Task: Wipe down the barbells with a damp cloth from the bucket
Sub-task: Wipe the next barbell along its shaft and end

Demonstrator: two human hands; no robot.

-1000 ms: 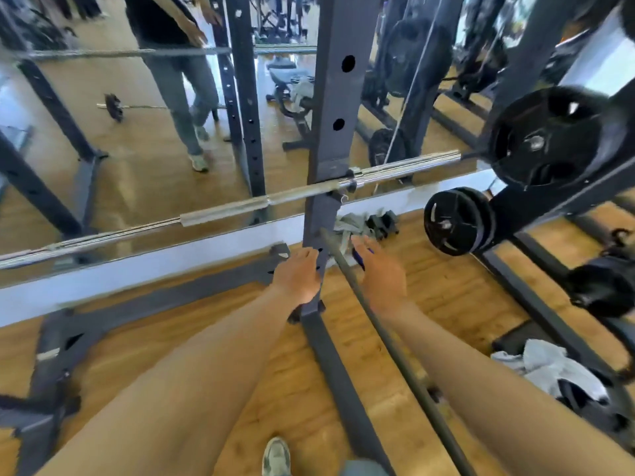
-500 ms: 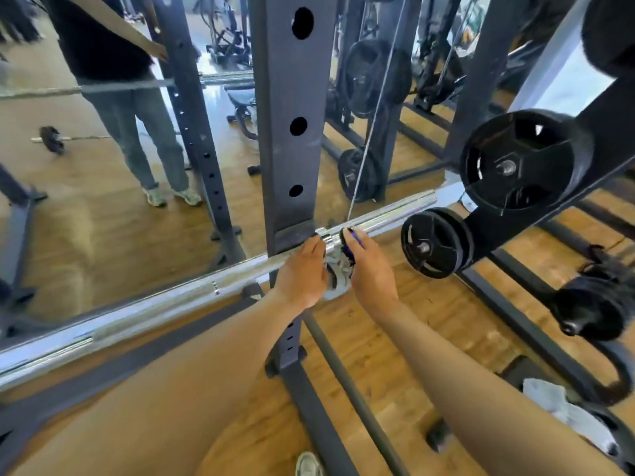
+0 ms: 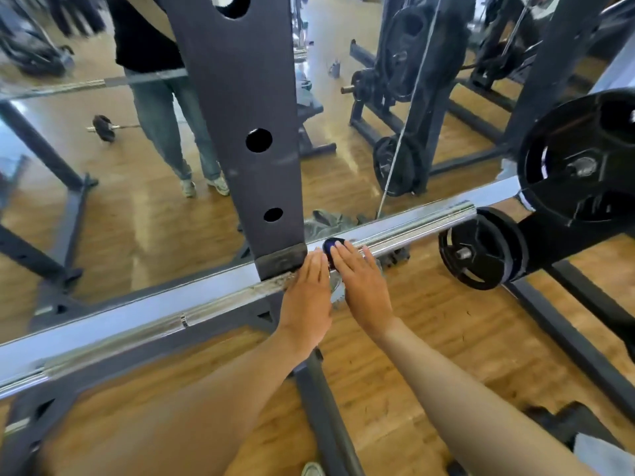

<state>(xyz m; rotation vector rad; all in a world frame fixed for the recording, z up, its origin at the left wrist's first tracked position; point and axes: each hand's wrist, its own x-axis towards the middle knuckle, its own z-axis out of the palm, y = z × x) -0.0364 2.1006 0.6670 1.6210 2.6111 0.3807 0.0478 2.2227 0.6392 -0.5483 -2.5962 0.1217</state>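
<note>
A chrome barbell [image 3: 412, 231] lies across the rack and runs from lower left to right. My left hand [image 3: 305, 297] rests on the bar right beside the dark upright [image 3: 247, 132], fingers stretched forward over it. My right hand [image 3: 364, 283] lies over the bar just to the right, fingertips on a small dark blue object [image 3: 331, 245] that it holds against the bar. A bit of grey cloth [image 3: 336, 286] shows between the two hands under the bar. No bucket is in view.
A mirror behind the rack reflects a standing person [image 3: 165, 125] and other machines. Black weight plates [image 3: 477, 249] hang on pegs at the right, with a larger plate [image 3: 577, 159] above. A crumpled grey rag [image 3: 326, 221] lies on the wooden floor by the mirror.
My view has come closer to the bar. Both hands rose from near the rack's base to the barbell beside the upright, the right hand keeping the blue object.
</note>
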